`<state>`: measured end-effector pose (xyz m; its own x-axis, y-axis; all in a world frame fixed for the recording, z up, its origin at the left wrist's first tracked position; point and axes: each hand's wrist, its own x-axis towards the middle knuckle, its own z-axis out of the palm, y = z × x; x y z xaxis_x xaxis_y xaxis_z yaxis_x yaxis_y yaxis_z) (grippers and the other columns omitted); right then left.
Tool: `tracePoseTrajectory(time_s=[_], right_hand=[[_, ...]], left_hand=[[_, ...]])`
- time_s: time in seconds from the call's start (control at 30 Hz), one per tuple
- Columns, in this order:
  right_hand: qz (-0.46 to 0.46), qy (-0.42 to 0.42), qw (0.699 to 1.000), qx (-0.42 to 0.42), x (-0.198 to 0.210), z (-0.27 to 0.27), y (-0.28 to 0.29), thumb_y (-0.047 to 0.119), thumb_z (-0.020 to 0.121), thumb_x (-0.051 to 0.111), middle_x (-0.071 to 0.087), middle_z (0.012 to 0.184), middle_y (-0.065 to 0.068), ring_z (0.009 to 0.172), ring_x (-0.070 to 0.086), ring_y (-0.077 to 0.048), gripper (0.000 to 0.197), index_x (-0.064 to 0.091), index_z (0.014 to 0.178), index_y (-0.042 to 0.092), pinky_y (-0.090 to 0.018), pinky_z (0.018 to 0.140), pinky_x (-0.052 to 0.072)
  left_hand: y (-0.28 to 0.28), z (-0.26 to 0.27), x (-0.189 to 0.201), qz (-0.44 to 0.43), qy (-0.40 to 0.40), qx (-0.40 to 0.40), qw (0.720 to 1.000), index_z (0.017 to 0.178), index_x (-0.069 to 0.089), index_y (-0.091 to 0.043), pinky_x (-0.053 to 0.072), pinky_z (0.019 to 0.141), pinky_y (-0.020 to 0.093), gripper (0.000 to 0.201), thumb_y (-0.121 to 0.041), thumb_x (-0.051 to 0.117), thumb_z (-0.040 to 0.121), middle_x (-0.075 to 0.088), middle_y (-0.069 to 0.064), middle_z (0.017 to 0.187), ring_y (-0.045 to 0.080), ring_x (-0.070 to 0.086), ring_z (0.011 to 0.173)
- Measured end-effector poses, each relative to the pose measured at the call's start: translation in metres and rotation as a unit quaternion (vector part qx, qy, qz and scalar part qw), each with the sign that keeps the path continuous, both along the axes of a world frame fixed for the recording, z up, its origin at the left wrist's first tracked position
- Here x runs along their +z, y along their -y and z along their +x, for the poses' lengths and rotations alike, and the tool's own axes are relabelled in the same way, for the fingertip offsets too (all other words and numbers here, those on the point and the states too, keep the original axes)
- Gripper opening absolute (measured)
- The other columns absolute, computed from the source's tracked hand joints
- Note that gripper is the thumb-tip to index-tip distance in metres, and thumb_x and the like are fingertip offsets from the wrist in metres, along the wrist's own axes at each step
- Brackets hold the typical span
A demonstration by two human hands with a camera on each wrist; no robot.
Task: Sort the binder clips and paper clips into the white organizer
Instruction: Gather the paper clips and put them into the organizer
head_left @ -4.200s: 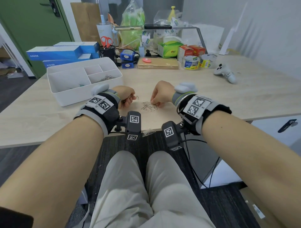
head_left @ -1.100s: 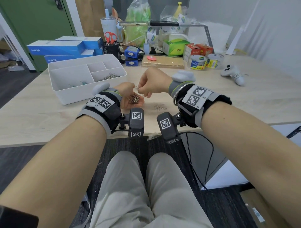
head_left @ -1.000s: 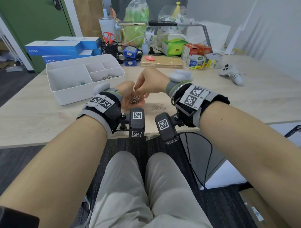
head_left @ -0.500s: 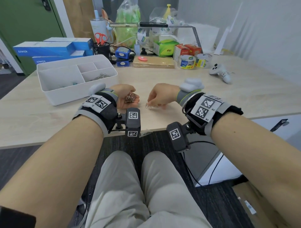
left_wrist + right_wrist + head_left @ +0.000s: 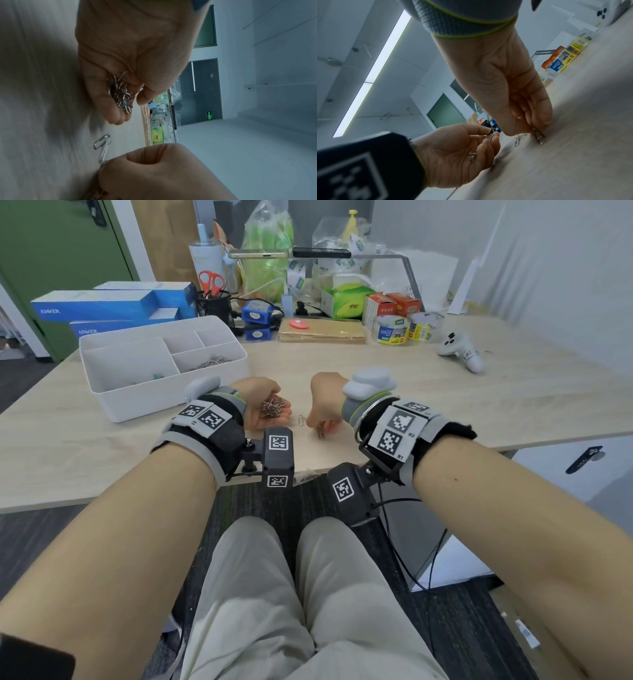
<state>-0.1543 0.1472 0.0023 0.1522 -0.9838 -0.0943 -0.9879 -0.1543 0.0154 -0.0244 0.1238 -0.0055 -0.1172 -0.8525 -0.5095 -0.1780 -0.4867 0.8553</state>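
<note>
Silver paper clips (image 5: 272,407) sit in a small heap in the left hand (image 5: 263,409), centre of the head view. Palm up, fingers curled into a cup around the heap, thumb bent over it without pressing; back of the hand rests on the table (image 5: 445,392). Right hand (image 5: 323,409) just right of it, palm down, fingers bent steeply, tips pinching a few clips (image 5: 539,136) against the wood. Two loose clips (image 5: 301,419) lie flat between the hands, one touching the right thumb in the left wrist view.

Organizer (image 5: 113,409), white, upper left of centre, well apart from both hands. Right front compartment: pile of clips (image 5: 214,361). Large left compartment: a small teal item (image 5: 157,376), too small to identify. Two small back compartments: contents not visible.

Behind the organizer, blue boxes (image 5: 113,302); mesh cup with orange scissors (image 5: 210,280). Tape rolls (image 5: 392,328) upper centre-right; white controller (image 5: 460,350) far right.
</note>
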Motion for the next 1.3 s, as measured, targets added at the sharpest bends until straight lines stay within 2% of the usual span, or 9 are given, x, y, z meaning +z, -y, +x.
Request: tracePoseTrajectory(time_s=[0.1, 0.23, 0.5, 0.57, 0.73, 0.83, 0.93, 1.13, 1.3], right_hand=[[0.008, 0.03, 0.999, -0.017, -0.001, 0.0, 0.006, 0.031, 0.08, 0.066, 0.037, 0.055, 0.001, 0.051, 0.036, -0.016, 0.041, 0.037, 0.056, 0.014, -0.023, 0.044, 0.029], [0.038, 0.143, 0.987, -0.061, -0.002, -0.005, 0.015, 0.02, 0.076, 0.066, 0.05, 0.028, 0.004, 0.044, 0.056, -0.015, 0.027, 0.053, 0.054, 0.012, -0.024, 0.059, 0.054], [0.027, 0.33, 0.944, 0.004, 0.016, 0.006, 0.019, 0.008, 0.073, 0.066, 0.067, 0.061, -0.01, 0.054, 0.065, -0.017, 0.014, 0.072, 0.08, -0.003, -0.026, 0.053, 0.056], [0.036, 0.317, 0.947, 0.035, 0.019, 0.01, 0.014, 0.012, 0.075, 0.072, 0.068, 0.066, -0.011, 0.051, 0.062, -0.012, 0.015, 0.073, 0.083, -0.001, -0.019, 0.045, 0.049], [0.069, 0.257, 0.963, -0.05, 0.017, -0.009, 0.01, 0.023, 0.077, 0.076, 0.063, 0.055, -0.005, 0.045, 0.059, -0.013, 0.027, 0.062, 0.065, 0.004, -0.017, 0.041, 0.051], [0.183, 0.174, 0.965, -0.069, 0.011, -0.019, 0.001, 0.022, 0.075, 0.076, 0.062, 0.054, -0.001, 0.048, 0.059, -0.014, 0.028, 0.057, 0.059, 0.011, -0.02, 0.058, 0.055], [0.145, 0.143, 0.975, -0.084, 0.006, -0.016, 0.002, 0.015, 0.075, 0.064, 0.063, 0.07, 0.0, 0.063, 0.055, -0.011, 0.026, 0.052, 0.052, 0.02, -0.021, 0.074, 0.051], [0.099, 0.232, 0.962, -0.11, 0.004, -0.02, 0.018, 0.004, 0.078, 0.066, 0.056, 0.032, 0.005, 0.032, 0.056, -0.008, 0.024, 0.054, 0.059, 0.011, -0.01, 0.04, 0.043], [0.068, 0.272, 0.958, -0.068, 0.001, -0.004, 0.025, 0.004, 0.074, 0.069, 0.069, 0.056, 0.0, 0.036, 0.06, -0.004, 0.009, 0.065, 0.081, 0.008, -0.014, 0.04, 0.05]], left_hand=[[0.0, 0.0, 0.001, -0.001, 0.004, -0.004, 1.0, 0.077, 0.053, 0.0, 0.048, 0.034, 0.017, 0.041, -0.024, 0.031, 0.102, 0.06, 0.01, 0.055, 0.013, 0.058, 0.031], [0.004, 0.001, 0.0, 0.007, 0.002, -0.005, 1.0, 0.08, 0.056, 0.003, 0.049, 0.036, 0.018, 0.045, -0.026, 0.029, 0.102, 0.063, 0.011, 0.051, 0.016, 0.06, 0.034], [0.01, 0.0, 0.0, 0.025, -0.018, -0.014, 0.999, 0.096, 0.054, 0.005, 0.052, 0.041, 0.021, 0.049, -0.033, 0.024, 0.103, 0.06, 0.013, 0.078, 0.018, 0.064, 0.05], [0.012, 0.0, -0.001, 0.021, -0.023, -0.014, 0.999, 0.097, 0.054, 0.005, 0.052, 0.041, 0.021, 0.049, -0.035, 0.024, 0.102, 0.062, 0.012, 0.081, 0.018, 0.063, 0.06], [0.01, 0.003, -0.003, 0.002, -0.003, -0.001, 1.0, 0.078, 0.052, -0.002, 0.045, 0.033, 0.016, 0.039, -0.028, 0.035, 0.102, 0.057, 0.007, 0.054, 0.011, 0.055, 0.031], [0.007, 0.003, -0.002, -0.003, 0.004, -0.003, 1.0, 0.075, 0.051, -0.002, 0.044, 0.03, 0.015, 0.037, -0.023, 0.037, 0.101, 0.055, 0.005, 0.04, 0.01, 0.052, 0.027], [0.004, 0.001, 0.0, -0.001, -0.002, -0.004, 1.0, 0.075, 0.05, -0.002, 0.044, 0.03, 0.015, 0.037, -0.023, 0.036, 0.102, 0.056, 0.007, 0.05, 0.011, 0.052, 0.027], [-0.001, 0.006, 0.0, -0.005, -0.016, 0.01, 1.0, 0.075, 0.05, -0.002, 0.047, 0.033, 0.015, 0.036, -0.021, 0.036, 0.101, 0.055, 0.009, 0.058, 0.011, 0.053, 0.028], [-0.003, 0.011, 0.001, -0.004, -0.017, 0.018, 1.0, 0.075, 0.051, -0.001, 0.047, 0.033, 0.016, 0.035, -0.02, 0.036, 0.101, 0.054, 0.008, 0.054, 0.012, 0.054, 0.029]])
